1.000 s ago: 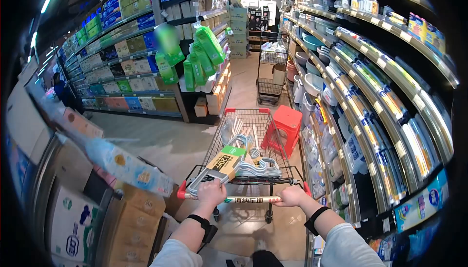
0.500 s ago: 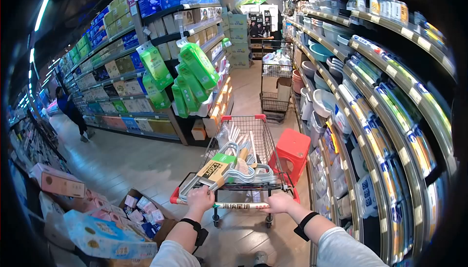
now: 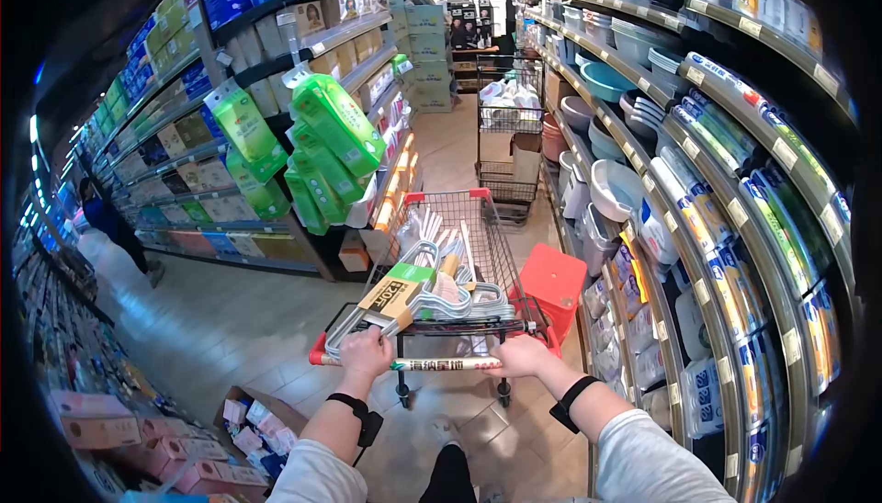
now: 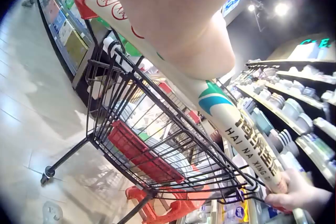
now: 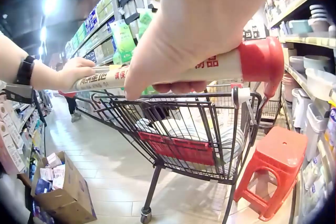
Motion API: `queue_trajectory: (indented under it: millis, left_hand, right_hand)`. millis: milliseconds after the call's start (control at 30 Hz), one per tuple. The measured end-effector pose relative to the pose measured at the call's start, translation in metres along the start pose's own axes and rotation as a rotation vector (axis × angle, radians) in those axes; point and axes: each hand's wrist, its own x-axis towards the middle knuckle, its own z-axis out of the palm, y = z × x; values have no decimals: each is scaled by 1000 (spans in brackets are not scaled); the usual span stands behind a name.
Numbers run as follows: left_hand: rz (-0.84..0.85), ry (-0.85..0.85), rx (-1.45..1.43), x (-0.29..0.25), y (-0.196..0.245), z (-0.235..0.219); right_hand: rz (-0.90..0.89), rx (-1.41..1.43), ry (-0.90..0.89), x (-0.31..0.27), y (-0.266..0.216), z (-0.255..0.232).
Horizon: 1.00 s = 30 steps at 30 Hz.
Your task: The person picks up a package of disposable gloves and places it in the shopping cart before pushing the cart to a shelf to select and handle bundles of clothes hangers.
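The aisle has slid back around the cart (image 3: 459, 264) over the last second: the green packs (image 3: 335, 122) on the left shelf end now hang level with the basket, and the red stool (image 3: 554, 287) sits just right of the handle's right end, closer than before. So the cart is rolling forward, with the stool close on its right side. Ahead stands a second cart (image 3: 503, 126), well apart. The hangers (image 3: 441, 296) lie in the basket just beyond the handle (image 3: 441, 364). The left hand (image 3: 367, 353) wraps the handle's left part; the right hand (image 3: 522, 357) clenches the right part, fingers curled under.
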Motion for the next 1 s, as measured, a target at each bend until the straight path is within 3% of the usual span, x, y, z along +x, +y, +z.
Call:
queue_trajectory:
  millis: [133, 267, 333, 500, 800, 1000]
  left_hand:
    - [-13, -53, 11, 54, -17, 23]
    - [5, -56, 25, 107, -35, 45]
    - [17, -83, -19, 132, -46, 56]
    - [55, -26, -56, 200, -70, 94]
    - [53, -57, -12, 310, -83, 152]
    - [25, -88, -28, 371, -72, 180]
  right_hand:
    - [2, -27, 35, 50, 27, -7]
    - [48, -37, -47, 98, 48, -24]
    - [2, -26, 19, 120, 56, -32]
    - [84, 5, -38, 176, 75, -64]
    - [67, -4, 48, 269, 148, -95]
    - [100, -21, -29, 309, 200, -124]
